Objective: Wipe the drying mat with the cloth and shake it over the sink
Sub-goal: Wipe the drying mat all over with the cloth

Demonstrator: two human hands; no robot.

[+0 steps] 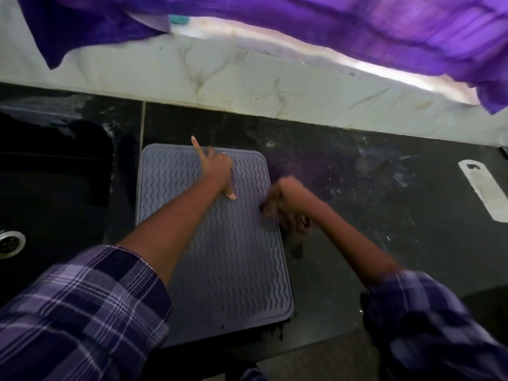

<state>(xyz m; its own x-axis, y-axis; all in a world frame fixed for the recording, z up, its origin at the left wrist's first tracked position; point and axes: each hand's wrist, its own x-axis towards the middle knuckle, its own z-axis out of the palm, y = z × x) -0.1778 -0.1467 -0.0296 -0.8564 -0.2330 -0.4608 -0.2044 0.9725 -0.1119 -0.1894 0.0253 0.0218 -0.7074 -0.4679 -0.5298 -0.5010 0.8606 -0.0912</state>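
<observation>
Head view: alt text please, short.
Left hand presses flat on a grey ridged drying mat on a dark counter, while the blurred right hand works at the mat's right edge. A black sink sits left.

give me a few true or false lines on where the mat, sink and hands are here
1. The mat lies flat on the dark counter. True.
2. The sink is to the right of the mat. False: it is to the left.
3. The left hand rests on the mat. True.
4. The right hand is over the sink. False: it is at the mat's right edge, blurred.
5. A purple cloth hangs above the counter. True.
</observation>
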